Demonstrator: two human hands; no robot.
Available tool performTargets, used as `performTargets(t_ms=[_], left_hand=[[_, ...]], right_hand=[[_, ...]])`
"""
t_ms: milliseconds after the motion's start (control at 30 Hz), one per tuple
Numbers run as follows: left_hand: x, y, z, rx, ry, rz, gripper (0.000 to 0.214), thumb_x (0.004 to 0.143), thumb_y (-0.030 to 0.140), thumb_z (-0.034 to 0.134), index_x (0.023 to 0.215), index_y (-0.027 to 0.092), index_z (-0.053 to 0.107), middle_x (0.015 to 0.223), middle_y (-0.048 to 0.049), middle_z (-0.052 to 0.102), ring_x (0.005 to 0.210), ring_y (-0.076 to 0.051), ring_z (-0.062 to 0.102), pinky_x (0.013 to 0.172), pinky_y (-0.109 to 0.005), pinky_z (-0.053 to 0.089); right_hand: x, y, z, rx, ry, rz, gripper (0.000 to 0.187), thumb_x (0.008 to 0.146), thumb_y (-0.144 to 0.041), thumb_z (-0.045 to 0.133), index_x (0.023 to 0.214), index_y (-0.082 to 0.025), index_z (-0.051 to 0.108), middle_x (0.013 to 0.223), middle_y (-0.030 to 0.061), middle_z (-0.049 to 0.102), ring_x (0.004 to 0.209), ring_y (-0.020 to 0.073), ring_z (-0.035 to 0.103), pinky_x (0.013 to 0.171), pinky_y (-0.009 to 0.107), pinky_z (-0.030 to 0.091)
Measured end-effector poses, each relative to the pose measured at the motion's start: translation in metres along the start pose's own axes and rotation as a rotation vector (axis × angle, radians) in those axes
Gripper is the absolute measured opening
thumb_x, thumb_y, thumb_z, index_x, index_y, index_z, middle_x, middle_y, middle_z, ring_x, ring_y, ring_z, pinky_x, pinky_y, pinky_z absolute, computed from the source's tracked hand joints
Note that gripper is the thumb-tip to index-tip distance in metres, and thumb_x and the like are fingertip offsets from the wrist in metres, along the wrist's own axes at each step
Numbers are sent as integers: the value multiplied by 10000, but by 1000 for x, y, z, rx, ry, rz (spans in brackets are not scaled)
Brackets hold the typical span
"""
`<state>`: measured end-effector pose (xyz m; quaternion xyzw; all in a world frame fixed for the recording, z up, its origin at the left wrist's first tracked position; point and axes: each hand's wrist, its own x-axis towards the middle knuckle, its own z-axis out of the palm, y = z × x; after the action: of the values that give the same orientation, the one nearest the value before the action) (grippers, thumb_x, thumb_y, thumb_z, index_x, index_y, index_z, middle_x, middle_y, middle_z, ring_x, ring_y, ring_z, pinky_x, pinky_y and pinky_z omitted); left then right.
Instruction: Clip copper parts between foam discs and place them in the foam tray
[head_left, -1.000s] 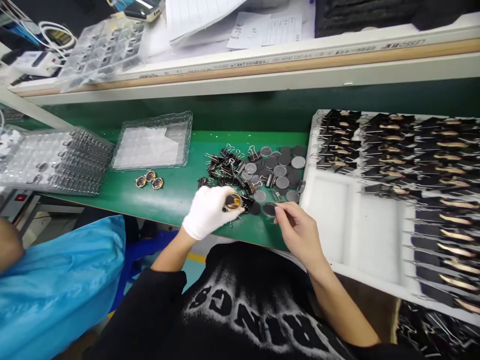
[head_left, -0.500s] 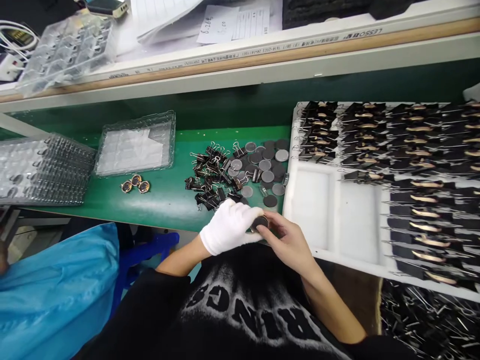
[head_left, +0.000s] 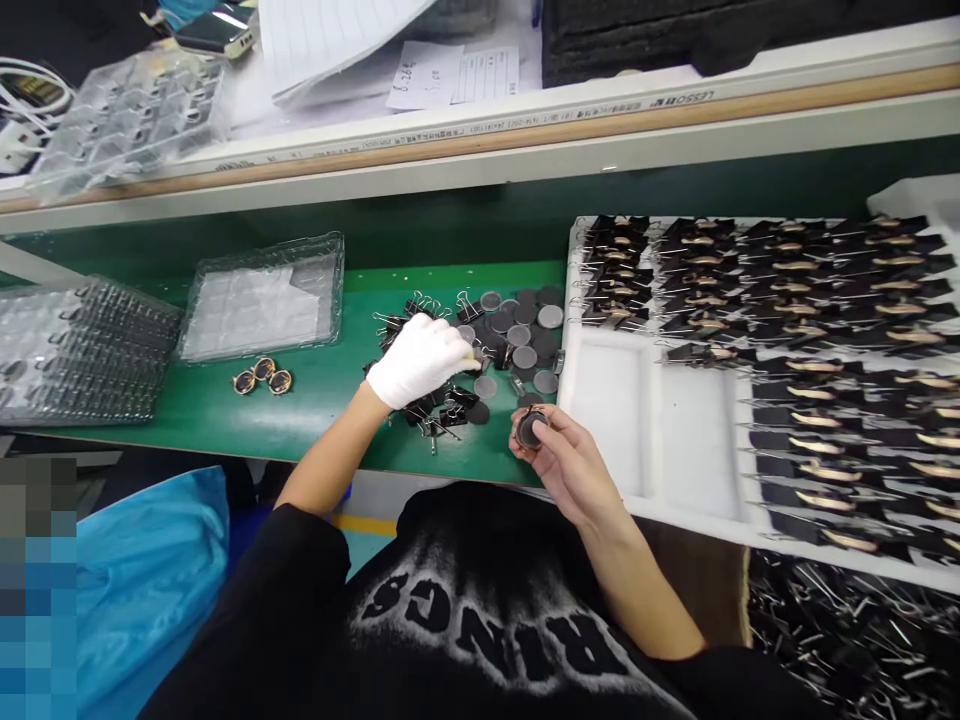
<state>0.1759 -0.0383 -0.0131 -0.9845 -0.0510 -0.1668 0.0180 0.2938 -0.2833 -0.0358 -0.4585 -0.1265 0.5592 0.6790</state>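
My left hand (head_left: 421,362), in a white glove, reaches over a pile of black binder clips (head_left: 456,412) on the green bench. Its fingers are pressed together by the clips and discs; what is between the fingertips is too small to make out. Nearer the bench edge, my bare right hand (head_left: 566,455) grips a round black disc with a coppery rim (head_left: 531,430), the thumb lying on its face. Loose dark and grey discs (head_left: 523,358) lie spread between the clips and the white tray.
At right, a white tray (head_left: 616,420) carries rows of clamped gold-edged pieces (head_left: 795,265). Three small gold-rimmed round pieces (head_left: 262,370) lie left, near a clear plastic tray (head_left: 259,310) and stacked clear trays (head_left: 90,350). A shelf edge (head_left: 420,135) crosses above. More binder clips (head_left: 847,640) sit lower right.
My left hand has left the disc and moved up and left to the clip pile. My right hand keeps the disc, now a little farther from the left hand.
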Motion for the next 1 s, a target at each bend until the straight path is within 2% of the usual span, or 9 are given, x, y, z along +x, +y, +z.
performTargets(t_ms=[133,267,333,433,533,633,700,833,1000], left_hand=[[-10,43,-3,-285,418,-291,286,1025,345,641,788,185,654,715,-7,699,657,-139,608,688,-318,419],[-23,99,-6,-574,507,-511,259,1019,290,619,775,204,623,687,28,679,609,-96,611,623,-253,460],[-31,109,-8,-591,466,-454,275,1006,316,617,752,210,606,662,28,673,598,-103,613,624,-258,470],[-44,101,-14,-428,323,-376,393,861,567,729,751,213,597,580,40,609,528,-125,569,590,-294,437],[-53,88,-24,-425,17,-474,503,709,676,776,816,215,603,563,66,579,501,-126,553,561,-285,385],[-55,84,-33,-539,-322,-544,448,740,635,755,821,226,593,558,76,576,524,-128,562,569,-271,335],[-54,86,-37,-552,-440,-543,476,739,676,742,800,228,593,562,66,574,549,-141,578,580,-273,311],[-51,93,-41,-531,-540,-466,572,741,764,694,696,219,524,540,45,532,533,-149,558,568,-286,258],[-50,94,-36,-576,-465,-530,500,761,708,718,757,222,600,561,49,571,563,-144,583,594,-281,314]], right_hand=[[5,6,4,-75,62,-160,234,860,-420,855,988,-249,759,1323,69,699,1099,219,717,868,310,600],[10,12,5,-160,30,-261,248,875,-455,841,1006,-261,760,1240,84,752,1250,263,684,1021,394,596],[10,12,3,-223,14,-304,220,888,-428,836,1020,-266,768,1153,69,772,1147,224,729,981,343,616],[5,5,-2,-329,-68,-386,136,911,-323,817,1030,-271,776,1126,53,775,1054,174,756,930,262,624],[0,-3,-8,-447,-196,-429,123,932,-234,772,1048,-272,770,1181,59,773,1073,174,763,922,250,628],[-3,-7,-12,-608,-291,-437,127,935,-186,742,1033,-264,769,1108,65,798,1190,201,738,954,251,617],[-4,-6,-14,-641,-316,-426,125,934,-182,734,1032,-253,768,1089,76,804,1202,214,737,950,261,624],[-6,-2,-15,-570,-307,-374,102,932,-208,744,1029,-229,766,1184,112,788,1125,226,772,931,281,645],[-5,2,-14,-510,-251,-399,112,932,-215,759,1039,-246,770,1209,104,782,1128,206,768,925,250,641]])
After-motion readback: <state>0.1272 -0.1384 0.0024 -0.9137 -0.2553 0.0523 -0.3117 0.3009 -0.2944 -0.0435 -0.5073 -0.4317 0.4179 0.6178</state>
